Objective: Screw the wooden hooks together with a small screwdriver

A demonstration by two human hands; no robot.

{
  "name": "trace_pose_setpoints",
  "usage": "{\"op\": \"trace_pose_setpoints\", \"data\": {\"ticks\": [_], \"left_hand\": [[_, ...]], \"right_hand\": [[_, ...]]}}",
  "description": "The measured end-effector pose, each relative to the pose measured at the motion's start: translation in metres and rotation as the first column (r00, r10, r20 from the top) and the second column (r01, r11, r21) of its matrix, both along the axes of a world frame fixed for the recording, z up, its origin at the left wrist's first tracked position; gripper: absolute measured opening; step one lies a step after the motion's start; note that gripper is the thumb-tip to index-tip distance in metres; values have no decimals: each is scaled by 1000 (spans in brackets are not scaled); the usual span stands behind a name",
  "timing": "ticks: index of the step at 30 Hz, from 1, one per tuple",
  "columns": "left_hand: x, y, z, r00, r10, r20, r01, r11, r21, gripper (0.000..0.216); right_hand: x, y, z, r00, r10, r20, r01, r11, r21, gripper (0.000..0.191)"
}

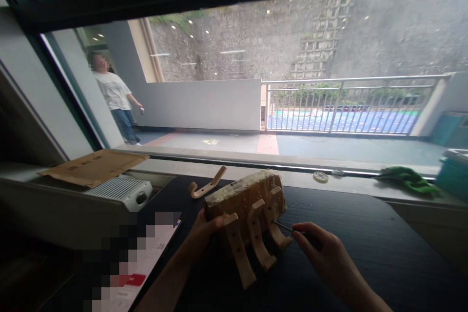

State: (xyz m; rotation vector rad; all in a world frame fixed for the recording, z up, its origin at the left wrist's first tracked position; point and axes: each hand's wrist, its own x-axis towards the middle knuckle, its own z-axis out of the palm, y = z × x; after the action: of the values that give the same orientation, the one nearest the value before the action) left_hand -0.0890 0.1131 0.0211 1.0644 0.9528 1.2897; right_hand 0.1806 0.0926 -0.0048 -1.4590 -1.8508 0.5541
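Observation:
A wooden block (239,195) with three pale wooden hooks fixed to its front stands tilted on the dark table (383,248). My left hand (203,234) grips the block's left end, fingers closed round it. My right hand (321,251) is closed on a thin screwdriver (283,226), whose tip points at the rightmost hook (278,217). A loose wooden hook (208,184) lies on the table behind the block.
A white device with a grille (124,191) and a flat cardboard piece (93,165) sit at the left. A tape roll (321,177) and a green cloth (409,181) lie on the window sill. Outside the window a person (117,100) stands on the terrace.

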Motion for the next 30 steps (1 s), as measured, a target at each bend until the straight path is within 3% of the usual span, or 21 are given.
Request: {"op": "trace_pose_setpoints", "data": {"ticks": [3,9,11,15,21,25,28,30], "left_hand": [[0,1,-1,1000,12,-6,-12,1000,3,34],[-3,3,-10,999,28,19,-29,999,30,35],[-4,4,-12,1000,21,17,-22,999,26,29],[-3,3,-9,1000,9,24,-9,1000,11,29],[-1,0,-3,999,-6,36,6,1000,5,25],[0,0,-2,1000,5,27,-5,1000,20,24],[0,1,-2,999,25,24,-26,999,24,25],[0,2,-3,1000,31,5,-31,999,28,24]], "right_hand": [[2,-4,7,991,13,136,-24,996,81,26],[8,-5,6,934,146,325,-249,920,303,21],[7,-4,2,951,149,272,-229,930,288,21],[0,-3,-4,997,69,28,-72,988,135,23],[-1,1,0,984,-8,-177,5,1000,-20,28],[3,0,1,999,-35,9,35,999,30,27],[6,-3,3,971,-29,237,-28,972,235,25],[7,-5,6,944,14,329,-145,914,378,21]]}}
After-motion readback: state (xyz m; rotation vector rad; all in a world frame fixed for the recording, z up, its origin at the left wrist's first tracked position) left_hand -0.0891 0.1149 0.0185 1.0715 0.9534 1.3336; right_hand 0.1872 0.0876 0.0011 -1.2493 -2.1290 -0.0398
